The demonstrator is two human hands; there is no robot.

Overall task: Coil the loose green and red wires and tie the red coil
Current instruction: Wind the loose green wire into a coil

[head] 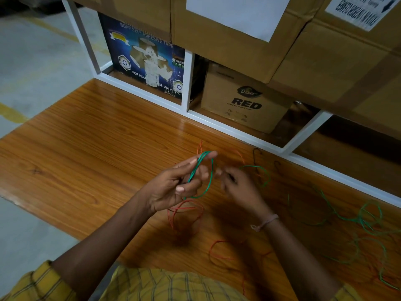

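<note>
Head view, looking down on a wooden counter (86,131) with both hands raised just above it. The left hand (173,187) serves as the former: a few turns of green wire (196,168) run up across its palm and round its extended fingers (206,156), with the thumb laid over the strands — I judge that grip is there to keep the loops from springing apart while more wire is added. The right hand (238,185), just right of the left hand, has its fingers drawn together on what seems to be the running part of the green wire, feeding it toward the loops; motion blur there keeps me from seeing the pinch itself.

From the right hand the green wire arcs away and trails in loose curls across the counter well to the right, so most of its length looks unwound yet — coiling is at an early stage, by my reading. The red wire (186,213) lies slack on the counter just below the left hand, with more of it nearer the person's shirt (173,285); it is not held by either hand.

Hard to read: the red strands blend into the orange wood, and where red and green cross at far right I cannot tell which lies on top. The green tail runs out of frame at the right edge. Beyond the hands, a white rack (188,81) holds cartons.
</note>
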